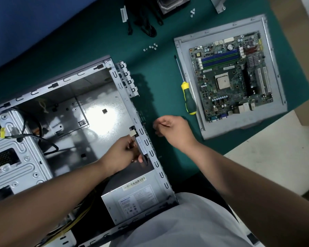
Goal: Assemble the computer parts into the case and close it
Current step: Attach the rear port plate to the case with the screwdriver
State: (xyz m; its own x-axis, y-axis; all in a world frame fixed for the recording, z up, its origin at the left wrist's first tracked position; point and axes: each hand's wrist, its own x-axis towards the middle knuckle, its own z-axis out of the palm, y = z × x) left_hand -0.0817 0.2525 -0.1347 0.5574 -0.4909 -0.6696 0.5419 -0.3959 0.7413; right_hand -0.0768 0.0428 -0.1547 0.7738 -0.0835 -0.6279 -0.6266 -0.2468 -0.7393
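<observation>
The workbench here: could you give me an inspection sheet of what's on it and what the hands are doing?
Surface: green mat on the bench, blue area at its left.
Job's things: open computer case with power supply inside; motherboard lying on a grey side panel; screwdriver beside the panel.
Clutter: loose screws; more screws; slot bracket.
Grips: left hand holds a small part at the case's rear wall; right hand loosely curled above the mat, contents unclear.
Cables: black cable inside case; yellow wires by the supply; black cables at the top.
Surroundings: pale floor; cardboard.
</observation>
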